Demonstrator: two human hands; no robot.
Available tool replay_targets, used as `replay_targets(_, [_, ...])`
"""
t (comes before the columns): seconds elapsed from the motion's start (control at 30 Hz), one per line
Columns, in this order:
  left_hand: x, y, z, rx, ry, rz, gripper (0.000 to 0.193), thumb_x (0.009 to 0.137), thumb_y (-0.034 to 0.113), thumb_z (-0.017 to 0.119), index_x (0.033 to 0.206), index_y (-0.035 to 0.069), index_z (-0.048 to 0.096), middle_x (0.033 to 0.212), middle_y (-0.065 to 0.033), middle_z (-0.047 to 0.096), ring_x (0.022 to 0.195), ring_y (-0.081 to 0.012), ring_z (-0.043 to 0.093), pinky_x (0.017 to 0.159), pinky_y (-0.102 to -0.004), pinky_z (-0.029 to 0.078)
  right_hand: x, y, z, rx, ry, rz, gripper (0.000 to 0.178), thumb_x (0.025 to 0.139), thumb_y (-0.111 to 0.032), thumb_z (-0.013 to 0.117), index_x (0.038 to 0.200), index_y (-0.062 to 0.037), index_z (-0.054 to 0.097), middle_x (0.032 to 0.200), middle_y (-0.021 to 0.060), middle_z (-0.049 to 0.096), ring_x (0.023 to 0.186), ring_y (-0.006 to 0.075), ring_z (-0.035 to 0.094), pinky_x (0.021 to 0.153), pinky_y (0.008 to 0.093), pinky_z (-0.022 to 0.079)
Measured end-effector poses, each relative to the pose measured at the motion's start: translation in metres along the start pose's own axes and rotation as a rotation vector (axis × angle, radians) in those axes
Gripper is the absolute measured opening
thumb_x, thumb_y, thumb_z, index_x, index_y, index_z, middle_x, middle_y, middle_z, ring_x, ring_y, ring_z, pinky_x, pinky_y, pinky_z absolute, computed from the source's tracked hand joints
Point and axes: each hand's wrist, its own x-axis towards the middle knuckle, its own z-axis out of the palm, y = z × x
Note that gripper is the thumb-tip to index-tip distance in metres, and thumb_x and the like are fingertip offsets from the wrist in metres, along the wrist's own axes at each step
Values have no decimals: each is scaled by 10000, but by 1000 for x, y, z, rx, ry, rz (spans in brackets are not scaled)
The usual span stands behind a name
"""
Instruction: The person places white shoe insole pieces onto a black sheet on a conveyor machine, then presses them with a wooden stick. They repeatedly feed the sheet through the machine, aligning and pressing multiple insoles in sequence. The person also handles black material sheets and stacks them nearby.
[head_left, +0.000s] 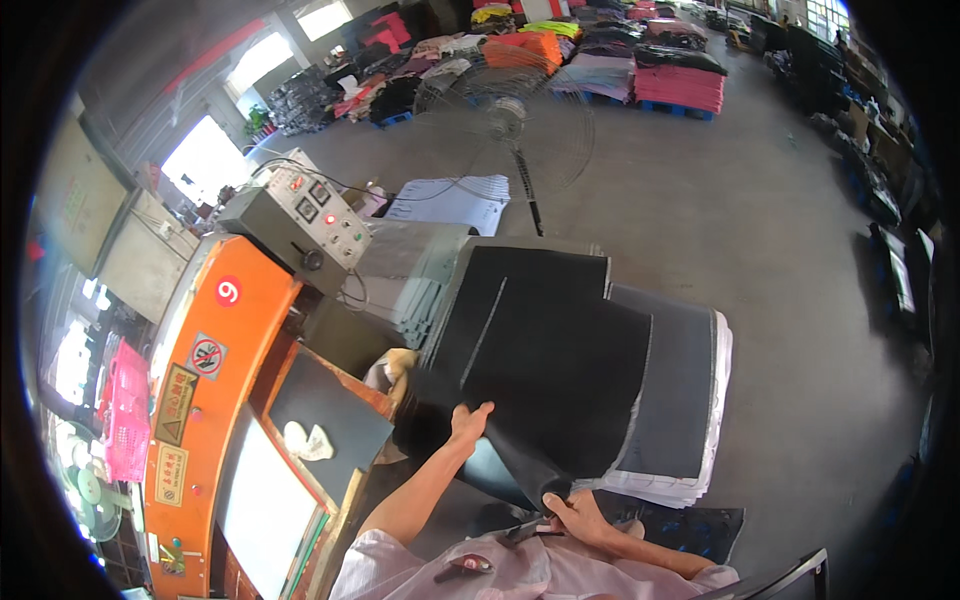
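Left hand (468,424) pinches the near edge of a large black sheet (560,350), thumb on top and fingers out of sight beneath. Right hand (580,518) is closed on the sheet's nearest corner, at the wearer's waist, where the material folds and bunches. Between the two hands that edge is lifted, showing a pale blue surface underneath. The rest of the sheet lies flat, straight ahead of the wearer, over a stack of grey sheets (672,390) with whitish edges, which shows along the right side. Left of the sheet stands an orange machine (225,330) with a control box (325,215) on its far end, a red light glowing on the panel. On a dark grey board (335,400) beside the machine sit two small whitish lumps (310,441). Beyond the sheet stands a fan (507,120), with piles of coloured material (680,88) farther back on the floor (760,250).
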Motion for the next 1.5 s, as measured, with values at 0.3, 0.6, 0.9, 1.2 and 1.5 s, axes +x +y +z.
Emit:
replay_targets(0.3, [-26,-62,-69,349,24,398,369,908,252,725,946,-109,654,882,-305,690,910,-399,734,761,-475,528,-22,39,61,-222,-227,133,523,1018,-379,688,696,33,717,717,106,735,664,148,707,612,299,560])
replay_targets(0.6, [-210,-46,-245,328,-6,854,406,1010,222,694,757,-40,515,602,-145,368,570,-188,323,523,-426,344,-53,29,169,-317,-863,556,516,1076,-431,569,1070,46,764,965,80,745,711,120,697,622,230,546])
replay_targets(0.9, [-441,-104,-427,554,526,895,65,952,46,712,943,-16,697,682,-168,568,559,-318,546,578,-410,450,80,-148,156,-1083,536,-1094,880,702,-77,899,1465,42,477,1532,224,481,1401,377,479,1175,456,389])
replay_targets(1.2, [-489,-153,-524,517,797,642,157,966,54,726,852,-29,656,629,-104,486,551,-158,455,523,-345,394,127,-41,279,-713,-643,-492,141,896,-39,806,1027,-2,769,820,-76,665,793,39,556,713,273,492])
replay_targets(1.5, [-470,-58,-681,686,912,263,196,984,112,679,979,-83,697,697,-23,555,664,-68,467,603,-290,423,158,-39,395,-490,-798,-308,217,914,-121,799,1052,34,736,912,-10,700,835,91,615,770,285,522])
